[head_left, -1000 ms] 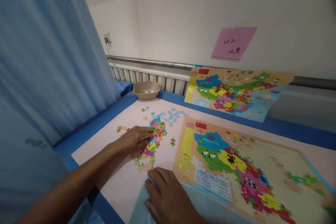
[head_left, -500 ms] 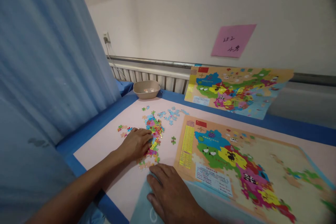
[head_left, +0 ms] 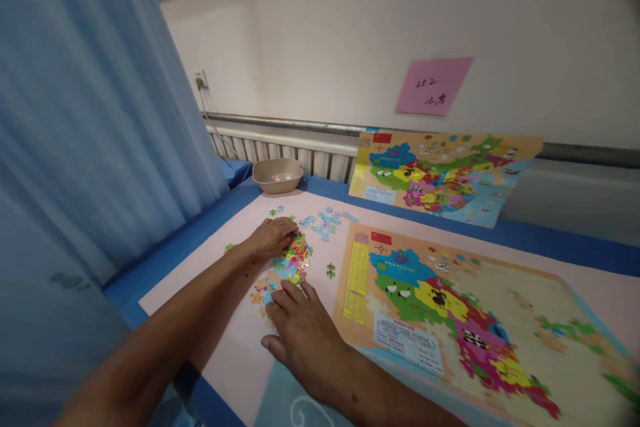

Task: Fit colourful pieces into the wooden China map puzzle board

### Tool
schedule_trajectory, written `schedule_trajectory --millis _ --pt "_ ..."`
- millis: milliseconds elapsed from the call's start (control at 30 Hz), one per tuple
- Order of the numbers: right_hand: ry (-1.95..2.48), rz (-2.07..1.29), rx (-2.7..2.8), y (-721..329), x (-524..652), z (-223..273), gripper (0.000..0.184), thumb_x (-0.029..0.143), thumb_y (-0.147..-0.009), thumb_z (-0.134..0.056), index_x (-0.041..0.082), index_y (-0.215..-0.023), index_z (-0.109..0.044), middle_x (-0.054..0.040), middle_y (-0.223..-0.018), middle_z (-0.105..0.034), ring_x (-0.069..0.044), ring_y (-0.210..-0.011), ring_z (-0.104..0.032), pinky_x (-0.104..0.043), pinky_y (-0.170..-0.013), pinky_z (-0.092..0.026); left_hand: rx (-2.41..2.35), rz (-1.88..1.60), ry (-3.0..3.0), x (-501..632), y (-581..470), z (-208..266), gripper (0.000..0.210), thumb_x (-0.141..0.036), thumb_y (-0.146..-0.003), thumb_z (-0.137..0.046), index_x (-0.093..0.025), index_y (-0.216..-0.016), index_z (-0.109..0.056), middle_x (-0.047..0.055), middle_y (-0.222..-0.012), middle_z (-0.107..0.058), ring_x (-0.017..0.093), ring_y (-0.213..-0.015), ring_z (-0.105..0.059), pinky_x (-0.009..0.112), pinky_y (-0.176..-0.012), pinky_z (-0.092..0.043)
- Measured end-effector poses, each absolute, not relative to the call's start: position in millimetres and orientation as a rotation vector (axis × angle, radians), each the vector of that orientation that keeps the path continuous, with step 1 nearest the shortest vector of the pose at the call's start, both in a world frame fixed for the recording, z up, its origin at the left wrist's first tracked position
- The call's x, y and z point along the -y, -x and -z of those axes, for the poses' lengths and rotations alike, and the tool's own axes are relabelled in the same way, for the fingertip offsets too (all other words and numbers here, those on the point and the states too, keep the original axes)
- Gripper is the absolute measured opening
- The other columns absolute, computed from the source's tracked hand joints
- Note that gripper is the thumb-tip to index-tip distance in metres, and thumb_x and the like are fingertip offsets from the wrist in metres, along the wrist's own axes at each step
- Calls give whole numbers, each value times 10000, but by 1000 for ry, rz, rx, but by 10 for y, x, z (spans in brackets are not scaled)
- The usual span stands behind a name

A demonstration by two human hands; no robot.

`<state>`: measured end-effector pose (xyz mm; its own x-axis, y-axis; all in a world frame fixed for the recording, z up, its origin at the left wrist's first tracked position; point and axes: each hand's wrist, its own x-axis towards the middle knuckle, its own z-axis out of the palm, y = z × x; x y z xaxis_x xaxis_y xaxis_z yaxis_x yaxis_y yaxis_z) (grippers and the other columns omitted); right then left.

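My left hand [head_left: 273, 238] lies over the upper end of a heap of colourful jigsaw pieces [head_left: 299, 253], fingers together and slightly bent; what is under its palm is hidden. At the lower end of the heap, my right hand [head_left: 306, 333] has its fingers spread, their tips touching pieces, with nothing seen gripped. Beside it on the right is a partly filled map puzzle [head_left: 420, 280], its left portion covered with pieces and much of its right portion bare board.
Light-blue pieces [head_left: 327, 221] are scattered above the heap, and a lone green piece [head_left: 331, 270] lies to its right. A beige basket [head_left: 277, 185] with a few pieces stands at the back. The full map picture [head_left: 440, 177] leans against the wall. A blue curtain [head_left: 100, 113] hangs at left.
My left hand has moved up along the heap. My right hand has come forward from the board's edge onto the lower pieces, its fingers spreading, and the heap's lower pieces have shifted.
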<state>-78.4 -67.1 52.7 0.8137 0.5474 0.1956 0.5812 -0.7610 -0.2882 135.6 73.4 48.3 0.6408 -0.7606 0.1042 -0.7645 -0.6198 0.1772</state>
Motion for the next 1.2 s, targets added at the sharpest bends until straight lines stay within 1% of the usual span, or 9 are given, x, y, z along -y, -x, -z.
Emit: schedule_trajectory --millis 100,267,400,567,667,767,967,1067,1200 --pt "2671 108 842 780 711 -521 349 475 -1029 -702 167 -1194 -707 -124 -1331 -662 -332 -1430 -442 -591 -1242 -296 1277 -16 -2650 -717 -1363 -495 351 -157 -934 -535 -256 -1248 -656 64 -1375 -698 261 -1359 -581 470 -1136 -438" --pt "2690 73 836 742 798 -565 328 471 -1058 -662 163 -1158 -712 -107 -1263 -692 -319 -1410 -464 -563 -1256 -265 1250 -54 -2680 -890 -1351 -523 278 -265 -1005 -500 -227 -1205 -689 88 -1282 -731 265 -1246 -627 460 -1091 -420" --pt "2763 75 798 658 940 -574 276 424 -1073 -650 164 -1125 -724 -115 -1252 -704 -322 -1389 -486 -580 -1260 -227 1172 -86 -2735 -1123 -1314 -551 267 -289 -1003 -508 -228 -1156 -718 96 -1231 -750 274 -1181 -650 460 -1054 -420" --pt "2889 109 747 526 1138 -603 214 337 -1066 -658 143 -1122 -729 -131 -1236 -711 -332 -1384 -485 -561 -1250 -249 1053 -107 -2797 -1362 -1187 -565 265 -279 -988 -507 -236 -1128 -727 92 -1215 -758 291 -1147 -667 471 -998 -427" --pt "2949 110 716 449 1228 -645 176 267 -1082 -607 143 -1134 -721 -138 -1271 -698 -320 -1407 -467 -540 -1251 -244 1004 -107 -2818 -1439 -1080 -562 250 -265 -978 -502 -237 -1080 -729 87 -1178 -766 296 -1126 -675 471 -974 -432" --pt "3011 90 663 359 1301 -674 195 208 -1094 -540 136 -1137 -716 -151 -1299 -685 -307 -1376 -496 -508 -1238 -256 953 -116 -2828 -1463 -955 -562 243 -255 -976 -493 -231 -1044 -725 92 -1121 -772 298 -1086 -686 469 -949 -437" --pt "3082 16 581 130 1430 -705 284 97 -1074 -432 134 -1090 -713 -154 -1208 -703 -285 -1230 -582 -423 -1129 -335 908 -127 -2810 -1396 -623 -570 223 -244 -981 -482 -231 -895 -688 69 -927 -752 265 -944 -687 423 -875 -442" --pt "3082 29 548 28 1487 -721 260 63 -1048 -452 126 -1066 -704 -155 -1143 -707 -274 -1163 -607 -375 -1047 -369 887 -130 -2782 -1332 -426 -553 194 -217 -966 -498 -232 -885 -673 56 -889 -736 256 -910 -670 415 -854 -433" --pt "3072 38 530 -100 1541 -717 226 60 -1046 -478 129 -1045 -693 -141 -1112 -707 -255 -1087 -629 -342 -977 -378 872 -109 -2738 -1212 -181 -524 203 -209 -968 -502 -215 -817 -637 49 -831 -699 241 -851 -641 400 -807 -411"
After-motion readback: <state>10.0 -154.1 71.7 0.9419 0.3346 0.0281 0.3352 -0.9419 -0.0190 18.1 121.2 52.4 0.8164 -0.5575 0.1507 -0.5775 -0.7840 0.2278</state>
